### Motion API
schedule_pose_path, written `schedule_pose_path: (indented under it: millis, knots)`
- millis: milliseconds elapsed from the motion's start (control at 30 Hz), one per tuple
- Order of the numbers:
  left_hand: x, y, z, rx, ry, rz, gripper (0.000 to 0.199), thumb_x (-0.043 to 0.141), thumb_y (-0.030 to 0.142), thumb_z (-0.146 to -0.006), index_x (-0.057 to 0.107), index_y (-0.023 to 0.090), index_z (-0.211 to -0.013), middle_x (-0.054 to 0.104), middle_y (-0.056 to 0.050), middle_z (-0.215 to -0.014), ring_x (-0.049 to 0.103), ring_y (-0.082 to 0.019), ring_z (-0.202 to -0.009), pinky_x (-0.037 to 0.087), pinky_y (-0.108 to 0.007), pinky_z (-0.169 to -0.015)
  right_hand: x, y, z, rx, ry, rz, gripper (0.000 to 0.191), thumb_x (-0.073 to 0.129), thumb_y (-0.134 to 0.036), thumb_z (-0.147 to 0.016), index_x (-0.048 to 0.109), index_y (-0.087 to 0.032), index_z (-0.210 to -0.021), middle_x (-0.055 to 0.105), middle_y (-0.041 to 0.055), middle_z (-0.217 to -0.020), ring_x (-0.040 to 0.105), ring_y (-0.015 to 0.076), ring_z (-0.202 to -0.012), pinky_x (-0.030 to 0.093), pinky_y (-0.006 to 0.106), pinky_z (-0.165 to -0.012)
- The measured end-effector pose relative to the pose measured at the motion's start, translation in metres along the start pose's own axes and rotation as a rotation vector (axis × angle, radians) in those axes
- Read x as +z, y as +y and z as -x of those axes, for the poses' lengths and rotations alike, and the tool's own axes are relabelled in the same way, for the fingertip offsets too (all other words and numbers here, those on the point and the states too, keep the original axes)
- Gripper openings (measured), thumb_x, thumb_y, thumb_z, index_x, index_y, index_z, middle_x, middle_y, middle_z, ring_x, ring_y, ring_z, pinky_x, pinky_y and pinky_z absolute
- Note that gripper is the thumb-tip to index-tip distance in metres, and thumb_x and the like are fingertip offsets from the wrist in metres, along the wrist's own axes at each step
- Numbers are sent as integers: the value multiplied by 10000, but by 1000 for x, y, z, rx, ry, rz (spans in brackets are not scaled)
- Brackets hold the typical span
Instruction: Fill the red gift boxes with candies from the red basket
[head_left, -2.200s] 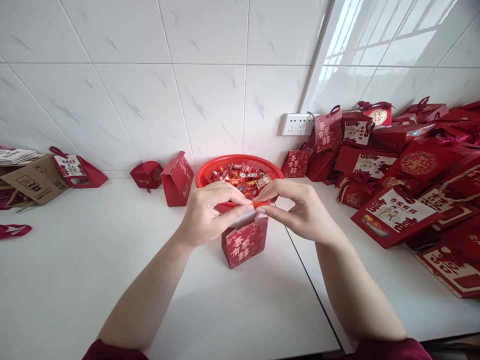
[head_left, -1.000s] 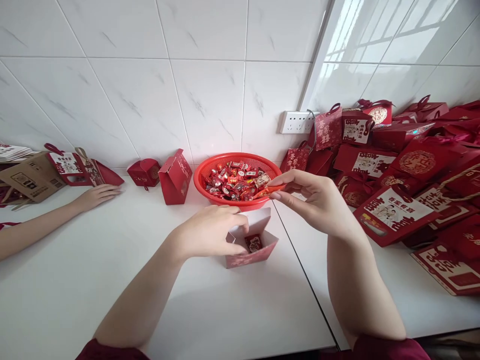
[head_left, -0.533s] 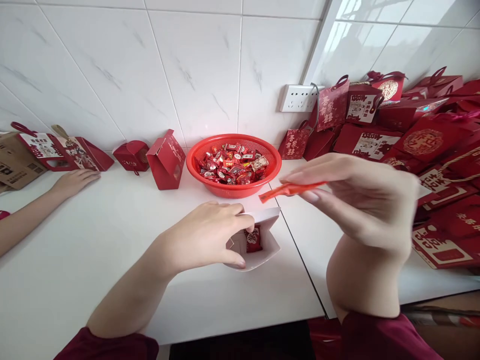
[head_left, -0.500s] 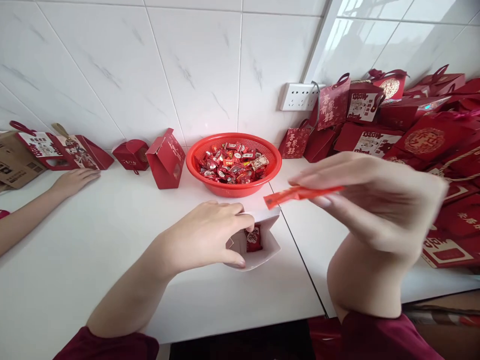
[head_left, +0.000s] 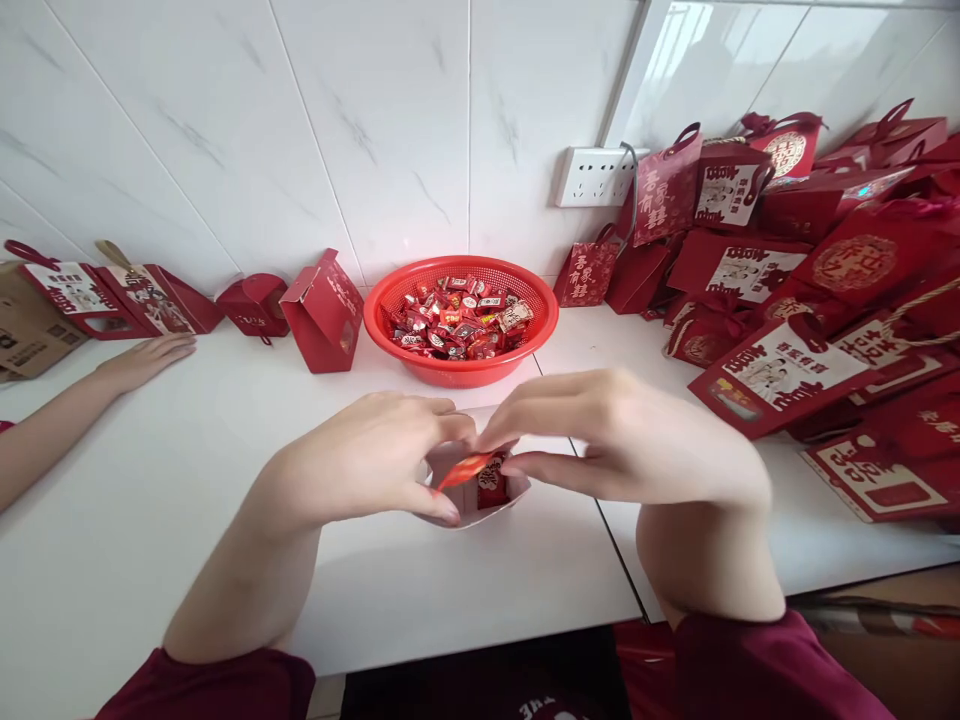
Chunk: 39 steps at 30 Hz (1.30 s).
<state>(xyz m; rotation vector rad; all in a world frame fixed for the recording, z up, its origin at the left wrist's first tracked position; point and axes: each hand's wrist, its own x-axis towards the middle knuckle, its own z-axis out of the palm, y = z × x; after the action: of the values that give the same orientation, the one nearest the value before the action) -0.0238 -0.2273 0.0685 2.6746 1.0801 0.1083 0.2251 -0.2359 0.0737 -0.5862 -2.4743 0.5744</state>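
My left hand (head_left: 367, 465) grips the left rim of a small open box with a white inside (head_left: 480, 517), standing on the white table. Pinched in the fingers of my right hand (head_left: 600, 435) is an orange-red wrapped candy (head_left: 465, 469), held at the box's opening. Inside the box lies a dark red candy packet (head_left: 491, 482) with white print. Just behind the box sits a red perforated basket (head_left: 461, 372) with several wrapped candies (head_left: 465, 318) in it.
Another person's hand (head_left: 146, 362) rests on the table (head_left: 150, 520) at the left. Red gift boxes (head_left: 326, 315) stand along the tiled wall. Many more gift boxes (head_left: 795, 370) are piled at the right, near a wall socket (head_left: 592, 178).
My right hand has moved left and down with the orange-red candy, from above the right side to the box opening. The box and my left hand sit slightly further left in the view.
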Motion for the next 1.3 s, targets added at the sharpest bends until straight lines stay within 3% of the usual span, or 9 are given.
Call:
schedule_pose_path:
  millis: [67,233,433,633,767,833,933,1133,1300]
  knots:
    - [0,2,1,8,-72,-13,276,776,425,-696,655,285,-901,639,39,-799,586,-164,-671,340,-274,-581,7,1,-13,-29,-48,47,181,559,-209,-944,730,-260,-973,724,26,-867,666,190,-749,520,326,-680]
    - [0,12,7,74,-148,-32,319,761,412,-754,627,317,-1027,648,36,-880,597,-184,-771,362,-295,-680,-5,4,0,94,192,190,161,558,-241,-947,718,-261,-949,722,15,-901,657,182,-757,486,298,-666]
    - [4,18,9,82,-161,-8,311,757,359,-769,650,328,-1059,673,34,-878,612,-190,-783,365,-298,-689,-18,11,8,186,302,330,156,554,-246,-949,705,-253,-990,729,16,-939,660,190,-796,503,316,-710]
    - [-3,21,13,110,-161,-52,684,704,318,-816,418,373,-1435,649,16,-1272,638,-209,-990,414,-284,-824,-21,28,1,258,380,350,151,575,-274,-936,714,-221,-962,742,7,-949,676,163,-798,518,276,-692]
    - [-15,15,18,172,-52,-76,749,667,326,-850,313,388,-1507,511,37,-1466,600,-197,-1113,408,-265,-930,-28,34,4,337,496,366,152,596,-305,-924,722,-220,-932,745,14,-907,683,175,-802,511,284,-672]
    - [-20,8,14,162,-4,-60,731,658,309,-841,343,412,-1491,555,56,-1421,615,-188,-1076,427,-247,-902,-32,34,7,362,557,362,144,613,-313,-915,720,-217,-923,740,12,-866,686,177,-796,507,288,-678]
    - [-24,-5,4,84,-35,-4,728,640,229,-762,437,444,-1427,617,91,-1334,653,-164,-950,451,-203,-691,-33,33,11,366,622,344,136,627,-321,-909,715,-217,-915,731,8,-834,684,176,-782,507,295,-689]
    - [-25,-13,-1,-24,-55,45,759,574,190,-734,428,468,-1426,628,85,-1314,666,-193,-965,437,-208,-657,-28,43,2,394,564,298,165,594,-326,-920,719,-220,-942,735,23,-877,686,189,-808,525,311,-711]
    - [-18,-13,-4,-27,-216,155,724,586,188,-713,493,429,-1390,686,56,-1203,671,-173,-839,433,-212,-622,-21,86,-35,430,352,284,187,548,-299,-931,716,-218,-948,738,12,-930,673,172,-822,517,294,-752]
